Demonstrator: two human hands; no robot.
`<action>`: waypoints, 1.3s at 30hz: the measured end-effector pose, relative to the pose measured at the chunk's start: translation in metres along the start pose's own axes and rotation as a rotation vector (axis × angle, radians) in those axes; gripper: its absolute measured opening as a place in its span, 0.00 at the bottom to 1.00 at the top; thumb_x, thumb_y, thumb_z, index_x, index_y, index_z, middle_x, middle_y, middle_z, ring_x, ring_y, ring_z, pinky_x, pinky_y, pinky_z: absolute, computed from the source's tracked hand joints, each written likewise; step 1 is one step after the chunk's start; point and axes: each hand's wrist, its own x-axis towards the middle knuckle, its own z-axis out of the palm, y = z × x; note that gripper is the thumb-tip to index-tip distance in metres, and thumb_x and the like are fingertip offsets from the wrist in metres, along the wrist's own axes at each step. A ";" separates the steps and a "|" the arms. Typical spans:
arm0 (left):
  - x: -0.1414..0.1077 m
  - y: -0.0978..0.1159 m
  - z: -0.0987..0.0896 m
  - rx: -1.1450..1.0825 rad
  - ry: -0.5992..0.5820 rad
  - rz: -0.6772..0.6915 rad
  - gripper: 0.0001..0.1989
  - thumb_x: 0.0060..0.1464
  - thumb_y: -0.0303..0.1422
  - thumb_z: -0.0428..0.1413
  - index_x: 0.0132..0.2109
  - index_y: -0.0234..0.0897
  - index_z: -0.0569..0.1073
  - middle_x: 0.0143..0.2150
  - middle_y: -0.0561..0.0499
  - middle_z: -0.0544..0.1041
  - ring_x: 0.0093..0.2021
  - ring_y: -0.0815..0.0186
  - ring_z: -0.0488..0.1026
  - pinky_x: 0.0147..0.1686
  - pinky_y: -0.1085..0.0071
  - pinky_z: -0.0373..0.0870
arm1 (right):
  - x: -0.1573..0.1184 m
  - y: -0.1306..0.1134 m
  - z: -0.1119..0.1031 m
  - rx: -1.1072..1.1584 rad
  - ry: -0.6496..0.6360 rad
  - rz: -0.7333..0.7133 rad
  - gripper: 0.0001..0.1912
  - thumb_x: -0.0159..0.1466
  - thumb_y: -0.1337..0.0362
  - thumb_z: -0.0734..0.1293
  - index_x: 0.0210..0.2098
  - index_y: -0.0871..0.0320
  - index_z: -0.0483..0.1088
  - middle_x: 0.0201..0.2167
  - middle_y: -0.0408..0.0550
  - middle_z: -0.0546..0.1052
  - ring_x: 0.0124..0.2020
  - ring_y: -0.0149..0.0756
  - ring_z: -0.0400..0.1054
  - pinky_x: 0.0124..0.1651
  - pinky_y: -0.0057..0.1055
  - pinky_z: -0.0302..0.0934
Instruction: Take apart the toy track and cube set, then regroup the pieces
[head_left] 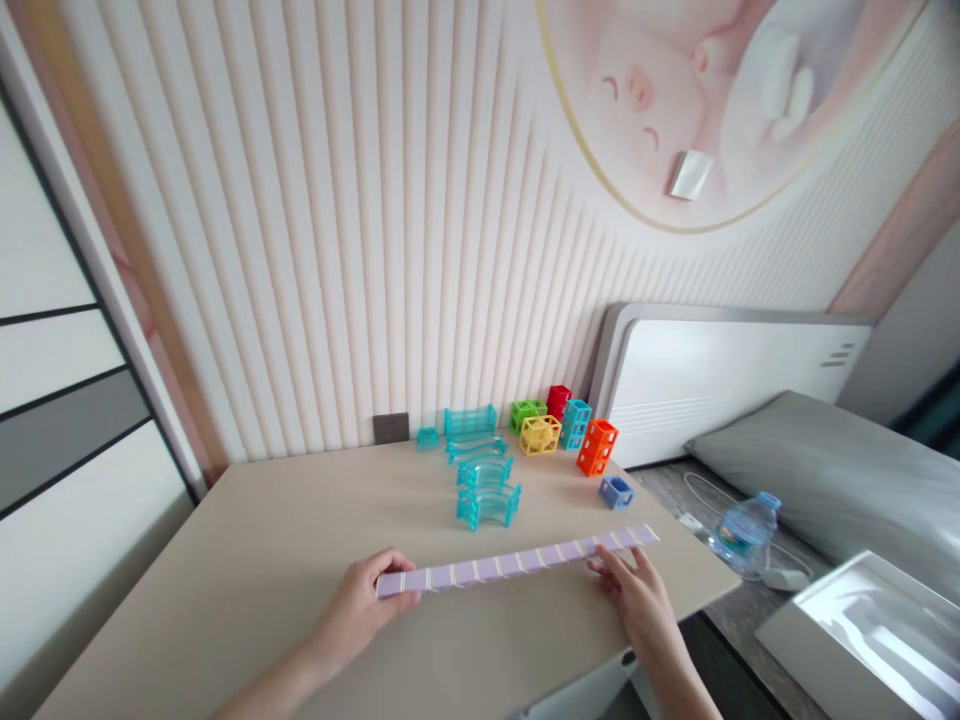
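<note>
Steadily, I hold a long lilac strip (510,566) with both hands, over the near part of the beige table (300,510). My left hand (375,592) pinches its left end, thumb below and fingers above. My right hand (634,590) grasps it near the other end, thumb and fingertips at its near edge, with a short length running on past them. Pale lines cross the strip all along, and it slants, its right end lying farther from me than its left. I cannot tell whether any of it touches the tabletop.

Beyond the middle of the strip, clear turquoise track pieces (489,506) stand in a row that reaches back toward the ribbed wall (300,250). A small turquoise piece (427,438) sits left of the row's far end, near a dark wall socket (391,428). To the right of the row are openwork blocks: green (528,408), red (559,400), yellow (540,436), teal (575,424) and orange (597,447), with a blue block (616,492) nearest to my right hand. Off the table's right side, I see a plastic bottle (742,535), a grey pillow (862,470) and a white box (810,625).
</note>
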 end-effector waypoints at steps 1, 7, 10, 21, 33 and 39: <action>0.003 0.003 0.005 0.080 -0.004 0.024 0.09 0.50 0.38 0.65 0.35 0.39 0.77 0.31 0.53 0.78 0.34 0.60 0.73 0.35 0.69 0.64 | 0.005 -0.002 -0.003 -0.009 0.015 -0.002 0.36 0.40 0.51 0.82 0.42 0.56 0.67 0.27 0.44 0.81 0.28 0.40 0.76 0.27 0.29 0.69; 0.018 0.020 0.034 0.380 0.002 0.175 0.05 0.49 0.28 0.63 0.35 0.42 0.77 0.37 0.50 0.80 0.40 0.57 0.76 0.41 0.66 0.66 | 0.029 -0.015 -0.021 -0.205 0.086 -0.076 0.34 0.42 0.53 0.80 0.43 0.55 0.64 0.24 0.42 0.79 0.23 0.39 0.73 0.19 0.27 0.63; 0.026 0.022 0.044 0.470 -0.020 0.208 0.07 0.48 0.25 0.64 0.35 0.42 0.77 0.37 0.49 0.80 0.42 0.57 0.75 0.43 0.65 0.66 | 0.037 -0.018 -0.028 -0.274 0.082 -0.075 0.29 0.42 0.54 0.79 0.38 0.54 0.65 0.20 0.40 0.76 0.19 0.35 0.69 0.15 0.26 0.59; 0.041 0.020 0.053 0.561 -0.063 0.212 0.08 0.51 0.26 0.64 0.39 0.40 0.77 0.41 0.47 0.80 0.46 0.53 0.75 0.48 0.61 0.68 | 0.067 -0.014 -0.042 -0.713 0.188 -0.047 0.30 0.50 0.49 0.76 0.45 0.63 0.72 0.12 0.41 0.71 0.12 0.43 0.65 0.18 0.35 0.58; 0.037 0.012 0.034 0.628 -0.102 0.183 0.06 0.56 0.28 0.63 0.43 0.39 0.79 0.43 0.49 0.80 0.48 0.56 0.75 0.51 0.61 0.68 | 0.032 -0.006 -0.012 -1.409 0.140 -0.170 0.26 0.71 0.53 0.54 0.64 0.56 0.65 0.54 0.57 0.77 0.50 0.54 0.75 0.47 0.44 0.65; 0.051 0.018 0.046 0.667 -0.093 0.210 0.08 0.55 0.28 0.65 0.44 0.38 0.80 0.44 0.49 0.81 0.49 0.55 0.75 0.52 0.60 0.69 | 0.036 -0.007 -0.013 -1.445 0.147 -0.151 0.25 0.72 0.55 0.52 0.62 0.55 0.66 0.53 0.56 0.78 0.50 0.54 0.76 0.47 0.44 0.66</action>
